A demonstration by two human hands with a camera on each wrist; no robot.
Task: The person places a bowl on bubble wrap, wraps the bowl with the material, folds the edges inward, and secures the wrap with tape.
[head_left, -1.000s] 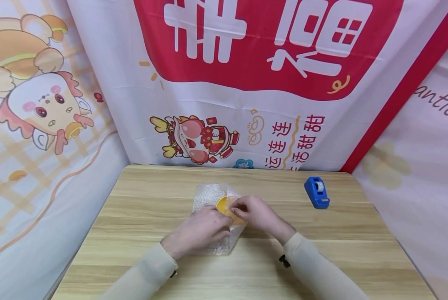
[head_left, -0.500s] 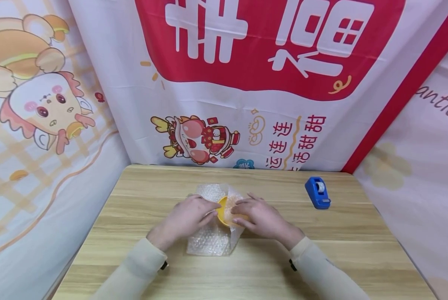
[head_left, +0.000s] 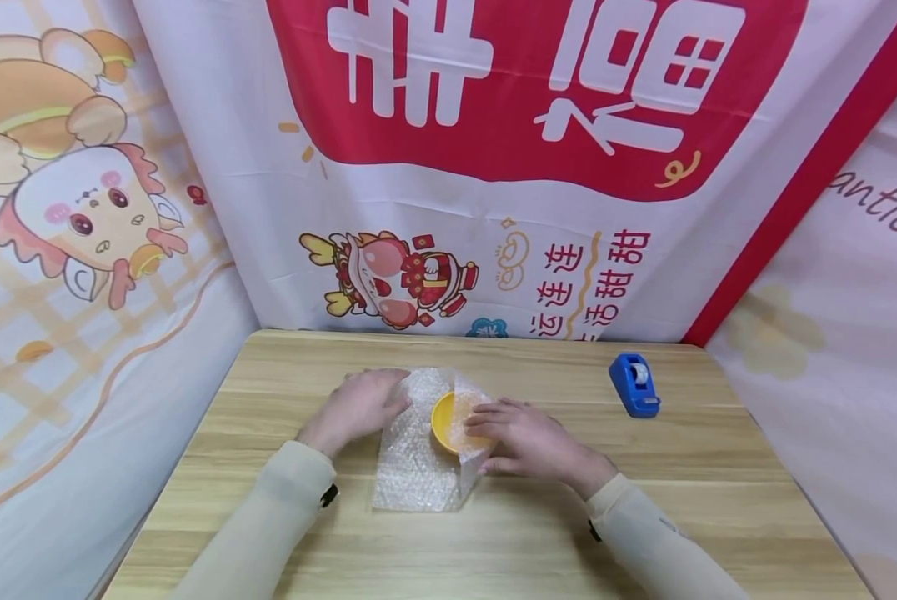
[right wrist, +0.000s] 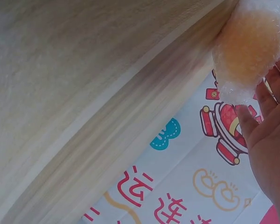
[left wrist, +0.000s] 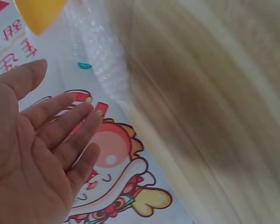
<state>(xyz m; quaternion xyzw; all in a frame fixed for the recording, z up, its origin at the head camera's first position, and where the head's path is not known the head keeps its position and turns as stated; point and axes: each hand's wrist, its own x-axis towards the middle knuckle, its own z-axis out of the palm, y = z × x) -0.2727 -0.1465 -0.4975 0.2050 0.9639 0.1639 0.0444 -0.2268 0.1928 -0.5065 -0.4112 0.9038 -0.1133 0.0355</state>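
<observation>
A yellow bowl (head_left: 443,422) sits on a sheet of bubble wrap (head_left: 417,471) on the table. The wrap's right side is folded over part of the bowl, which shows through as orange in the right wrist view. My right hand (head_left: 527,442) rests on that folded layer, fingers extended over the bowl's right side. At the wrap's upper left edge is my left hand (head_left: 362,407), its fingers spread and holding nothing. In the left wrist view the left palm (left wrist: 35,154) faces the camera, apart from the bowl (left wrist: 39,14).
A blue tape dispenser (head_left: 634,385) with a roll of tape stands at the back right of the wooden table (head_left: 493,533). Printed cloth (head_left: 448,200) hangs behind the table's back edge and at both sides.
My left hand has moved off the bowl, left and away, to the wrap's edge. My right hand went from pinching the folded wrap to lying over it with extended fingers.
</observation>
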